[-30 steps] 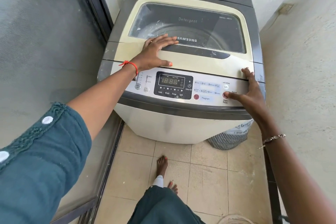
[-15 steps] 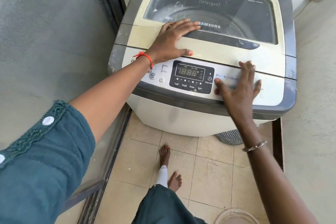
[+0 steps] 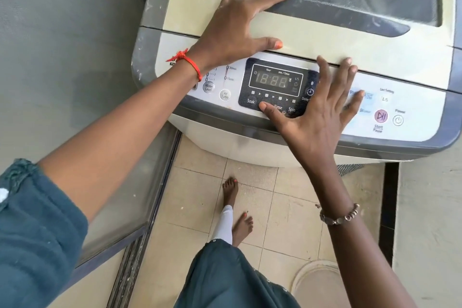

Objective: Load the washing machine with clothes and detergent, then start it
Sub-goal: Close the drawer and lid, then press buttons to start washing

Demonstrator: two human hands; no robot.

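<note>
Your right hand [image 3: 317,117], fingers spread, thumb on the Wash key, lies left of the Start/Pause button [image 3: 381,116]; left hand [image 3: 240,22] flat on lid [image 3: 325,37].

The washing machine [image 3: 325,40] is cream and grey. The wrist thread [image 3: 192,64] is red, the sleeve [image 3: 32,227] teal, the floor tiles [image 3: 200,197] beige.

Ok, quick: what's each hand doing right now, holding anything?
Left hand: open, flat on the washer lid, holding nothing.
Right hand: open, fingers spread over the control panel, thumb at the Wash button, holding nothing.
</note>
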